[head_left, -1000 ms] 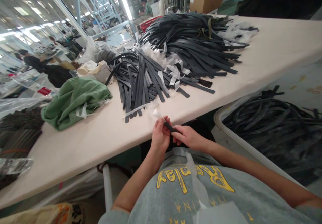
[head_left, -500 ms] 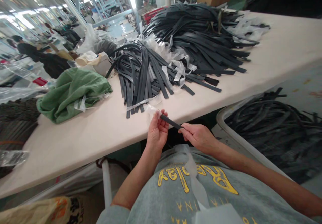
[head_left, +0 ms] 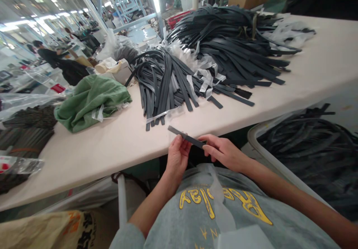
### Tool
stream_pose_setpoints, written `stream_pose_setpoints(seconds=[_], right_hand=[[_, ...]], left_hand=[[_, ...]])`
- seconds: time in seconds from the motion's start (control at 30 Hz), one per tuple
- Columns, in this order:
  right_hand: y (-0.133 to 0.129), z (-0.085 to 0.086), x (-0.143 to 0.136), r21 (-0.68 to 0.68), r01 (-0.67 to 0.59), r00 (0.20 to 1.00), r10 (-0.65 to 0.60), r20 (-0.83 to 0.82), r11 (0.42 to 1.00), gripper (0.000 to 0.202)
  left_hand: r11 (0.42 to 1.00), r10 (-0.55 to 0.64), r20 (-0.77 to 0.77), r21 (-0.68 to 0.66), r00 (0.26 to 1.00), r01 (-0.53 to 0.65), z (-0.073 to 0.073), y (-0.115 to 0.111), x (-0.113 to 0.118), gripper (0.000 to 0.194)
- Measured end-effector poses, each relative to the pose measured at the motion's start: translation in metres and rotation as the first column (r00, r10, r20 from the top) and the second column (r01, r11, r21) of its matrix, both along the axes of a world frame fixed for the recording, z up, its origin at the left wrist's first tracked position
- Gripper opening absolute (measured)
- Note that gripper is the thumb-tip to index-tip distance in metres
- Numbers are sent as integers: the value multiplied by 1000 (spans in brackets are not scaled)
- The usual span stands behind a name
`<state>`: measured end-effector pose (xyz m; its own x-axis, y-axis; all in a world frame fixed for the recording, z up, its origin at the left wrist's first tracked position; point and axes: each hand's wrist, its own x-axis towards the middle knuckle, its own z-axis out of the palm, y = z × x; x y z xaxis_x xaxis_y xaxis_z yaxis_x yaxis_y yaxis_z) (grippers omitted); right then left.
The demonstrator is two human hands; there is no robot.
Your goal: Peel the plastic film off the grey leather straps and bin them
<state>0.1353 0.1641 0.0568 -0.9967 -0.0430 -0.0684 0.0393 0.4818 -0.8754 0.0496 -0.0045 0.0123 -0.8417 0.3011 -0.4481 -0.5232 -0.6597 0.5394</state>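
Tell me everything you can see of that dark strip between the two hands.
The strip is dark grey, narrow, flat and nearly straight, with a blunt free end. It looks like fabric or rubbery webbing; I can't tell which. It lies slantwise, the free end pointing towards the pale table. The left hand touches it partway along; the right hand grips its other visible end.
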Motion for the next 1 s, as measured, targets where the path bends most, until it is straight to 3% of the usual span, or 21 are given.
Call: stream_pose_setpoints(seconds=[0.07,0.13,0.37,0.47,0.57,0.67,0.83,0.9,1.0], right_hand=[[12,-1,8,-95,-27,998,32,53,995,37],[18,-4,11,-90,-26,997,33,74,996,39],[-11,-6,-8,-76,-88,996,90,19,993,42],[2,-8,2,-129,-137,986,148,73,982,53],[24,-14,15,-122,-96,981,114,154,988,56],[25,-19,15,-80,-90,980,103,170,993,54],[-11,-22,-9,-26,-190,980,191,57,981,47],[-17,-24,-14,-20,-193,980,194,51,981,46],[-13,-30,-13,-39,-172,978,175,115,984,49]], left_hand=[[994,102,-23,-32,994,-103,1,-16,-9,7],[989,132,-27,-70,991,-133,0,-27,-8,10],[977,-204,-85,-79,975,198,-4,-10,41,28],[988,-114,-78,-117,990,105,-4,-19,38,32],[991,-18,-38,-135,999,13,-8,-33,33,33],[984,-99,1,-147,995,98,-17,-32,42,37],[948,-269,-52,-190,962,255,-22,-20,58,43],[961,-219,-41,-183,975,208,-21,-24,56,44],[990,-43,30,-136,999,46,-22,-34,49,44]])
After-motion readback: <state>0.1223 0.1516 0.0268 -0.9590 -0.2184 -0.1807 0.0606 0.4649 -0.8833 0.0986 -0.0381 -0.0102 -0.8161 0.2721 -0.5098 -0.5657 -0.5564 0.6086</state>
